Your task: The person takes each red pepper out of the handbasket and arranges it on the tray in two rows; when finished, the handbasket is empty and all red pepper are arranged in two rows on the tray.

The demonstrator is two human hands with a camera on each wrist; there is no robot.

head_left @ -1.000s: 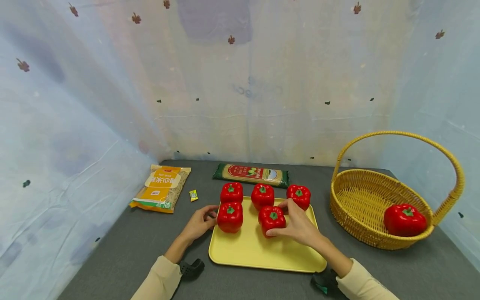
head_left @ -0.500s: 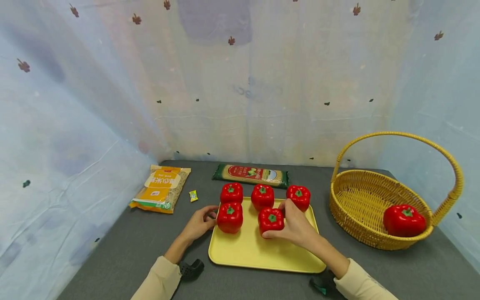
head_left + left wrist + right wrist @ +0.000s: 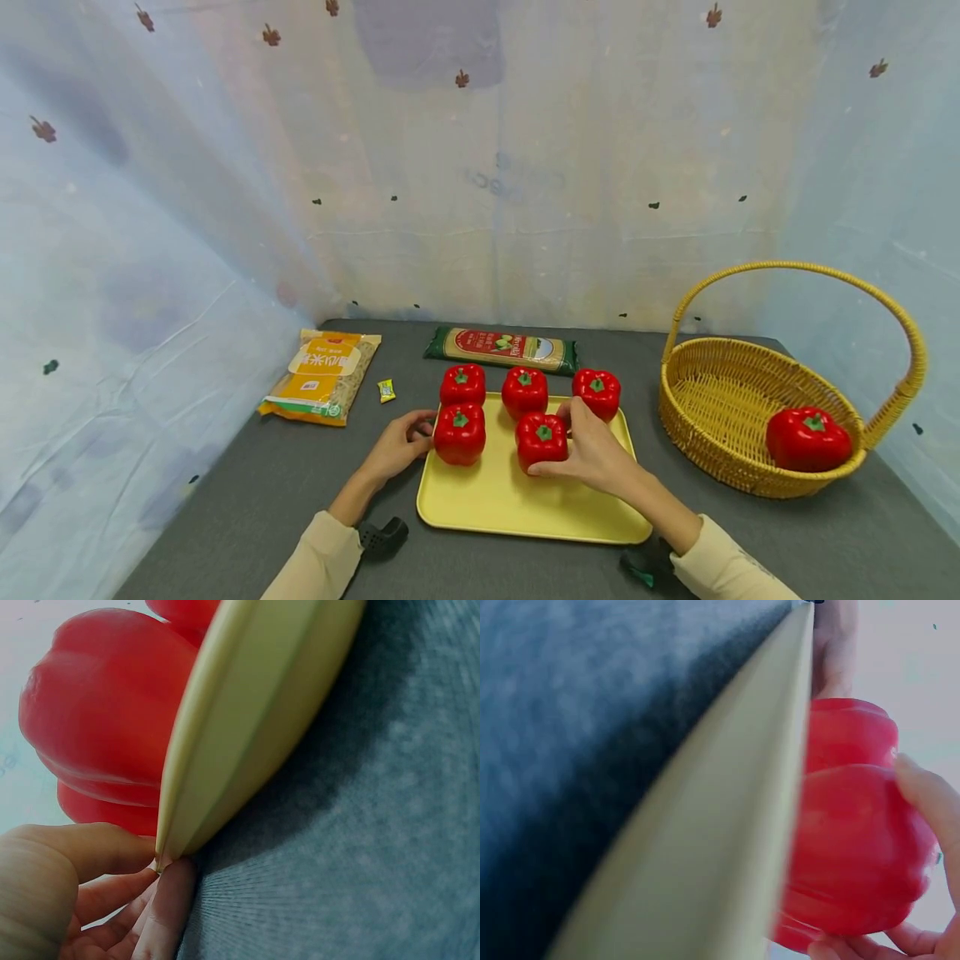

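Observation:
In the head view, my right hand (image 3: 596, 454) holds a red bell pepper (image 3: 541, 442) with a green stem, thumb on the near side and fingers behind, low over the middle of a yellow tray (image 3: 487, 508). The right wrist view has that pepper (image 3: 855, 847) between thumb and fingers. My left hand (image 3: 397, 446) pinches the tray's left rim; in the left wrist view the thumb is above the tray edge (image 3: 232, 727) and the fingers below. Beside that hand stands another bell pepper (image 3: 460, 435). Three more line the tray's far side: left (image 3: 462, 385), middle (image 3: 525, 392) and right (image 3: 597, 395).
At right stands a yellow wicker basket (image 3: 720, 417) with a tall handle and one bell pepper (image 3: 808, 439) inside. Behind the tray lies a long green and red packet (image 3: 504, 348). Left of it are a small yellow wrapped sweet (image 3: 386, 390) and a bag of grain (image 3: 326, 377).
The bell pepper in my right hand has shifted slightly left and sits straighter, the thumb following. My left hand stays at the tray rim.

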